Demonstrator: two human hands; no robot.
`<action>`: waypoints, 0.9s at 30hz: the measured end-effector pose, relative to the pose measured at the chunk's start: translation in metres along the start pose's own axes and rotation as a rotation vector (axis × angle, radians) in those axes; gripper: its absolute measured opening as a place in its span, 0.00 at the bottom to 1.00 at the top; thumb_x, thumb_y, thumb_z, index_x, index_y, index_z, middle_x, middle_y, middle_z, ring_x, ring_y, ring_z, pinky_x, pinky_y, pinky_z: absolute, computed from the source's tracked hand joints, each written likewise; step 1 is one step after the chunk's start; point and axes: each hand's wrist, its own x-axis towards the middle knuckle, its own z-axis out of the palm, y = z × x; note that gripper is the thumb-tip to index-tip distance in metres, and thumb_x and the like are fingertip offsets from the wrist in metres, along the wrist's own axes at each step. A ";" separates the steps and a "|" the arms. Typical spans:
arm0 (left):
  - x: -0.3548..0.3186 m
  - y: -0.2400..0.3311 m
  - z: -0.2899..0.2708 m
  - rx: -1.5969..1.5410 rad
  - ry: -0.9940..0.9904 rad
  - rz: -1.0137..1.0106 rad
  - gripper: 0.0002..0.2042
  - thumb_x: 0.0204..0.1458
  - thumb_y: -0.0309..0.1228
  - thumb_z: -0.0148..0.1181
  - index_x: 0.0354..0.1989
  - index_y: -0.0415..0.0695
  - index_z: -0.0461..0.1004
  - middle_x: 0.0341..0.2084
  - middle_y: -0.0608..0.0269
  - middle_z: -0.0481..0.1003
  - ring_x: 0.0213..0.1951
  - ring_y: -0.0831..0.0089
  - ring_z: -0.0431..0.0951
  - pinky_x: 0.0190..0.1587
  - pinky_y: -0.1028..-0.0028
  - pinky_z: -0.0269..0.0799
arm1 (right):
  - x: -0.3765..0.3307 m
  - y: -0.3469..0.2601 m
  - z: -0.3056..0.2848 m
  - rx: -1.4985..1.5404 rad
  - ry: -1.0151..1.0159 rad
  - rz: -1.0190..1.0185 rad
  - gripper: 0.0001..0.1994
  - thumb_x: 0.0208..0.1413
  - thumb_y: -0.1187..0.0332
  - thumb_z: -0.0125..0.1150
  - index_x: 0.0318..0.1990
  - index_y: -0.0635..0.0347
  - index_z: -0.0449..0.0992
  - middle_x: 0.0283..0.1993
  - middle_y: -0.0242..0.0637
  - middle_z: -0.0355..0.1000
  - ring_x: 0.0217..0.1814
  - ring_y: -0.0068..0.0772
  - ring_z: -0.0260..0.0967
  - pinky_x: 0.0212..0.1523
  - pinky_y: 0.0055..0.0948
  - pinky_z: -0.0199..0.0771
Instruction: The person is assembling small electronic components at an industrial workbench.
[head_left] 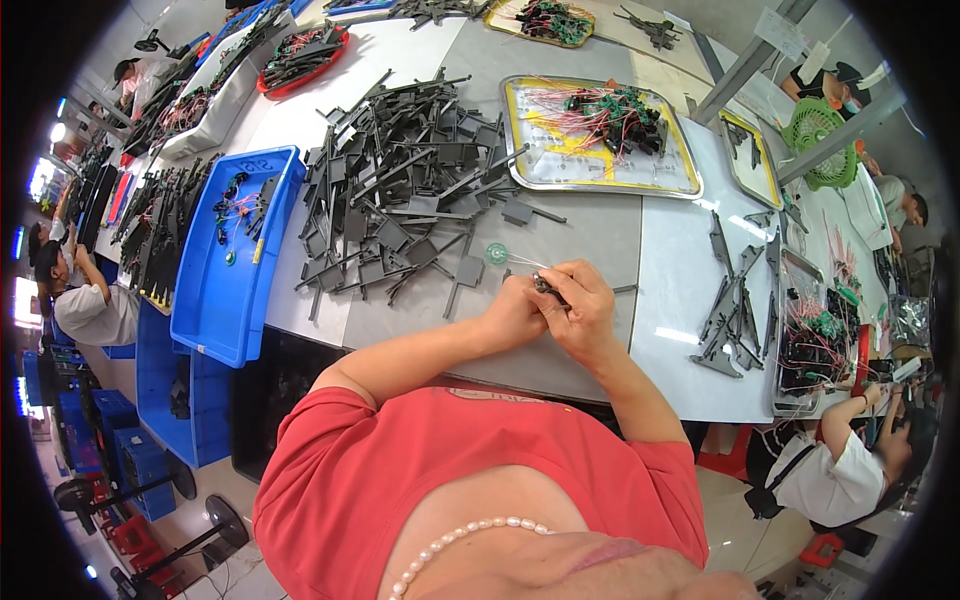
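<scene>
Worktable [590,240] is spread with a large heap of dark plastic parts [400,180], seemingly not yet worked; a metal tray [690,185] of wired green boards [610,110] is seen beyond it, a blue bin [225,300] at the left; a small dark part [548,290] is pinched between the closed fingers of the left hand [512,312] and right hand [585,310], thin wires running to a green disc [496,254] just beside; most pieces appear left to do.
</scene>
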 end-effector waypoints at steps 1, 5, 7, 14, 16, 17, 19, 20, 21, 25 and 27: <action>0.000 0.001 0.000 -0.001 0.000 -0.001 0.05 0.40 0.17 0.56 0.26 0.38 0.72 0.22 0.61 0.74 0.27 0.75 0.74 0.27 0.76 0.69 | 0.001 -0.001 0.000 0.000 -0.001 0.001 0.11 0.40 0.71 0.64 0.34 0.60 0.76 0.30 0.35 0.69 0.29 0.36 0.68 0.26 0.29 0.68; 0.004 0.014 -0.003 0.002 0.073 0.007 0.05 0.39 0.18 0.56 0.27 0.39 0.73 0.22 0.57 0.74 0.26 0.67 0.75 0.26 0.73 0.69 | 0.003 -0.008 -0.002 0.011 -0.031 0.044 0.13 0.39 0.70 0.65 0.36 0.59 0.77 0.30 0.35 0.70 0.29 0.36 0.68 0.26 0.29 0.68; 0.004 0.013 -0.004 0.011 0.099 0.023 0.05 0.37 0.18 0.55 0.25 0.39 0.73 0.21 0.53 0.74 0.26 0.57 0.76 0.26 0.69 0.69 | 0.003 -0.008 -0.002 0.036 -0.021 0.067 0.13 0.39 0.69 0.65 0.37 0.58 0.77 0.30 0.35 0.70 0.29 0.36 0.68 0.27 0.29 0.68; 0.003 -0.010 0.001 0.324 0.087 0.184 0.04 0.36 0.22 0.58 0.22 0.40 0.70 0.19 0.53 0.72 0.23 0.52 0.73 0.23 0.65 0.68 | 0.002 0.002 0.001 -0.147 0.017 -0.137 0.13 0.42 0.68 0.64 0.38 0.60 0.77 0.29 0.35 0.70 0.27 0.34 0.68 0.24 0.27 0.68; 0.007 -0.008 0.002 0.281 0.106 0.150 0.04 0.36 0.22 0.58 0.22 0.40 0.69 0.19 0.52 0.72 0.24 0.52 0.73 0.24 0.65 0.68 | 0.001 0.006 0.002 -0.148 0.039 -0.175 0.12 0.45 0.68 0.64 0.38 0.60 0.78 0.29 0.35 0.71 0.26 0.31 0.68 0.24 0.25 0.67; 0.003 -0.014 0.004 0.272 0.120 0.118 0.05 0.36 0.22 0.58 0.24 0.40 0.70 0.19 0.51 0.72 0.24 0.52 0.73 0.24 0.65 0.69 | 0.000 0.004 0.003 -0.145 0.027 -0.157 0.12 0.45 0.68 0.64 0.38 0.60 0.78 0.29 0.35 0.71 0.26 0.31 0.68 0.24 0.25 0.67; 0.004 -0.017 0.003 0.227 0.156 0.125 0.05 0.36 0.22 0.58 0.24 0.40 0.70 0.19 0.51 0.72 0.24 0.51 0.73 0.24 0.65 0.69 | 0.005 0.001 0.004 -0.153 0.044 -0.168 0.12 0.46 0.67 0.63 0.38 0.60 0.77 0.28 0.35 0.71 0.27 0.30 0.68 0.24 0.23 0.66; 0.004 -0.015 0.003 0.190 0.189 0.147 0.06 0.36 0.22 0.59 0.25 0.40 0.70 0.19 0.51 0.72 0.24 0.51 0.73 0.24 0.65 0.69 | 0.003 0.000 0.005 -0.145 0.054 -0.172 0.13 0.44 0.67 0.66 0.38 0.61 0.77 0.28 0.35 0.72 0.25 0.28 0.68 0.23 0.23 0.66; 0.005 -0.010 -0.002 0.180 0.170 0.173 0.07 0.37 0.22 0.59 0.26 0.40 0.71 0.21 0.54 0.72 0.24 0.53 0.73 0.24 0.66 0.69 | 0.003 0.000 0.005 -0.144 0.050 -0.169 0.13 0.44 0.67 0.66 0.38 0.61 0.77 0.28 0.35 0.72 0.25 0.28 0.68 0.23 0.23 0.66; 0.007 -0.002 -0.002 0.147 0.185 0.159 0.07 0.37 0.22 0.60 0.26 0.40 0.70 0.23 0.56 0.72 0.25 0.56 0.74 0.24 0.68 0.69 | 0.000 -0.002 0.005 -0.118 0.124 -0.198 0.13 0.41 0.72 0.68 0.37 0.62 0.75 0.32 0.37 0.75 0.25 0.28 0.70 0.24 0.20 0.68; 0.007 -0.004 -0.002 0.147 0.163 0.204 0.07 0.36 0.22 0.60 0.26 0.41 0.70 0.23 0.58 0.72 0.25 0.58 0.74 0.24 0.69 0.69 | -0.001 -0.001 0.005 -0.120 0.140 -0.232 0.13 0.40 0.73 0.68 0.36 0.62 0.74 0.33 0.37 0.76 0.25 0.28 0.71 0.24 0.20 0.69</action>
